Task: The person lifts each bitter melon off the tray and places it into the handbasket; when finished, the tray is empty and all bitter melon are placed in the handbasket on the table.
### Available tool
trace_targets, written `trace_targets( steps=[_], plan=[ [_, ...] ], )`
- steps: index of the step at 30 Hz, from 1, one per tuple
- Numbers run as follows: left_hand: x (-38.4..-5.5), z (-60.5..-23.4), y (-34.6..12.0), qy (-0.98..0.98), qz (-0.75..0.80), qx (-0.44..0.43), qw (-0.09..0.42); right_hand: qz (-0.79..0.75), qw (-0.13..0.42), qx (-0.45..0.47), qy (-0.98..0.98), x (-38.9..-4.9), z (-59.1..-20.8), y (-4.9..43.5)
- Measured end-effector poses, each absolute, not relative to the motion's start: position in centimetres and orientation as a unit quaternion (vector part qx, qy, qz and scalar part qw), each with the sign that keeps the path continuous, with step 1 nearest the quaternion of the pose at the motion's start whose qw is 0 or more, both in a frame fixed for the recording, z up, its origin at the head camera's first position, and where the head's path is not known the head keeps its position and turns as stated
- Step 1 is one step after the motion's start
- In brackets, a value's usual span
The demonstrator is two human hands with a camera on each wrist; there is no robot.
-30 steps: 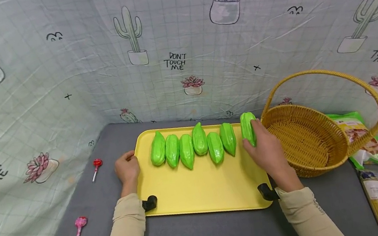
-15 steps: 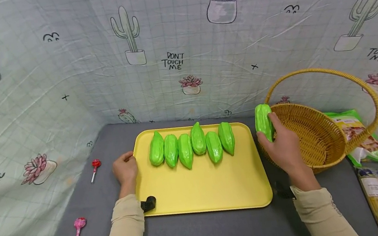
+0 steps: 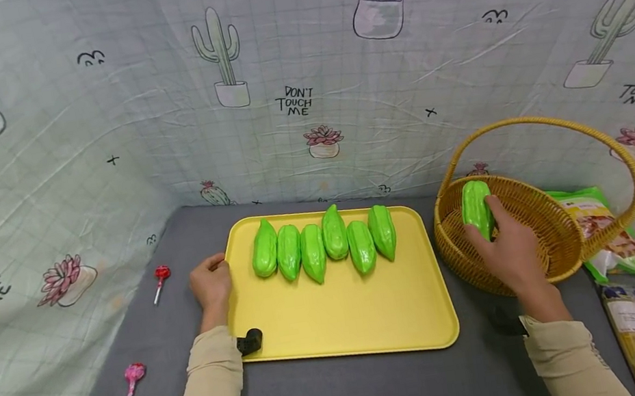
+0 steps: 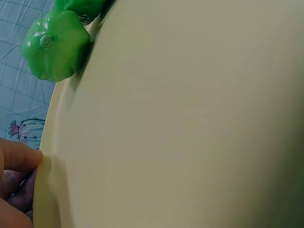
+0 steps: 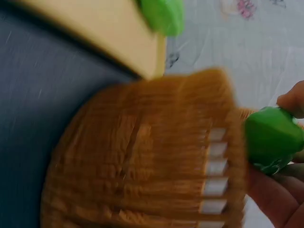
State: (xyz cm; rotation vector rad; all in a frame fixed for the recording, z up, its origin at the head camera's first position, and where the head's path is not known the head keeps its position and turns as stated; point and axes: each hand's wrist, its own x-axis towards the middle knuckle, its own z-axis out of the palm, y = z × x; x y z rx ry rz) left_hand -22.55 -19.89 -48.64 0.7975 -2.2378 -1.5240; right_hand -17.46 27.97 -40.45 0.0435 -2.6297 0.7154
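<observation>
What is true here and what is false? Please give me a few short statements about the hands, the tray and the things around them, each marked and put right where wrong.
1. The left hand holds the yellow tray at its edge. True.
2. The right hand holds a ridged green item over the wicker basket. True.
3. The wicker basket stands to the left of the yellow tray. False: it stands to the right.
4. Only three such items lie on the yellow tray. False: six green items lie there in a row.
5. Two lollipops lie left of the yellow tray. True.
</observation>
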Motion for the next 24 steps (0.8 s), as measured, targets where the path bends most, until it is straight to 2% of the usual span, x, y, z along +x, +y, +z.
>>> trace_targets(
  steps=[13,24],
  plan=[
    [-22.7,-49.2,-19.9,-0.788,-0.529,0.263,0.174,0.234,0.157,-0.014,-0.959,-18.1,-42.5,31.4],
    [-22.7,-49.3,-20.0,-0.787,-0.526,0.266,0.182,0.215,0.098,-0.053,-0.97,-18.7,-42.5,34.1]
  ],
)
